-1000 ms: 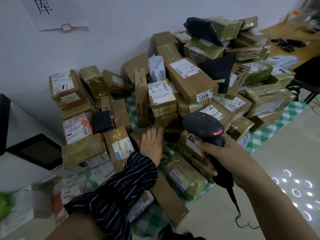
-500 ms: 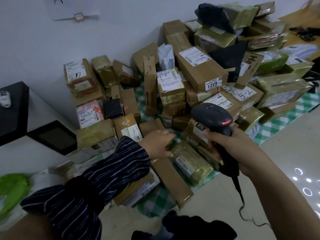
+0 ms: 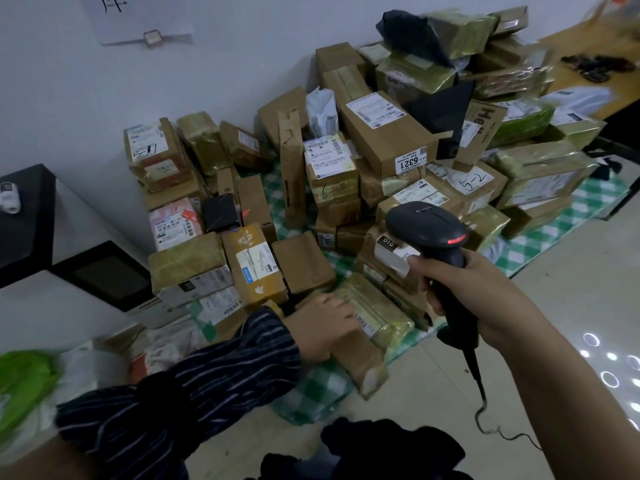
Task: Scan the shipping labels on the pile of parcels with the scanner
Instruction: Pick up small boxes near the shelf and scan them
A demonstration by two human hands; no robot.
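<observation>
A big pile of brown cardboard parcels point(image 3: 388, 133) with white shipping labels lies on a green checked cloth point(image 3: 540, 244) against the wall. My right hand point(image 3: 460, 289) grips the handle of a black corded scanner point(image 3: 429, 230), its head raised over the front of the pile and a red light showing on it. My left hand point(image 3: 322, 323), in a striped sleeve, rests with curled fingers on a tape-wrapped parcel point(image 3: 377, 317) at the pile's front edge, next to its barcode label. Whether the fingers hold the parcel is unclear.
A black and white low cabinet point(image 3: 31, 216) stands at the left. Green and white bags point(image 3: 24, 382) lie at the lower left. A wooden desk point(image 3: 588, 46) is at the upper right. Pale floor point(image 3: 571, 306) runs along the right, the scanner cable point(image 3: 485, 410) trailing over it.
My left hand has come back from the middle of the pile toward me and down onto the tape-wrapped parcel at the front. The scanner has stayed raised in my right hand.
</observation>
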